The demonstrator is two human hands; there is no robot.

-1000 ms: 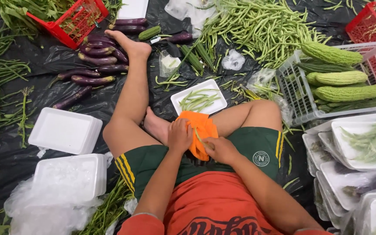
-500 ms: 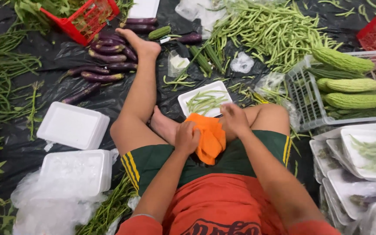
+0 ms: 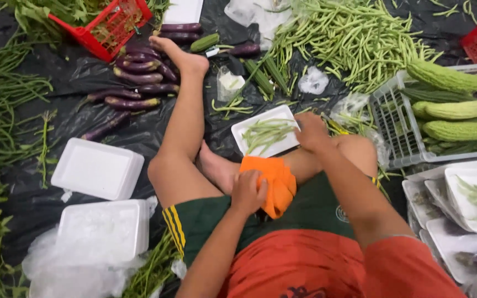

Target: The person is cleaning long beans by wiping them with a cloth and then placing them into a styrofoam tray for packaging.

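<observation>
I sit on black plastic sheeting with my legs out in front. My left hand (image 3: 249,192) grips an orange cloth (image 3: 274,182) that rests on my lap beside my bent foot. My right hand (image 3: 311,132) reaches forward and touches the right edge of a white foam tray (image 3: 244,148) holding a few green beans (image 3: 266,132). The tray lies on the sheeting just beyond my right knee.
A big heap of green beans (image 3: 354,38) lies ahead. Purple eggplants (image 3: 139,72) and a red basket (image 3: 111,27) sit at upper left. A white crate (image 3: 398,127) holds bitter gourds (image 3: 448,77). Foam tray stacks (image 3: 97,168) sit left, filled trays (image 3: 470,198) right.
My right hand left the orange cloth and moved forward to the tray of beans. My left hand stayed on the cloth, which shifted slightly on my lap.
</observation>
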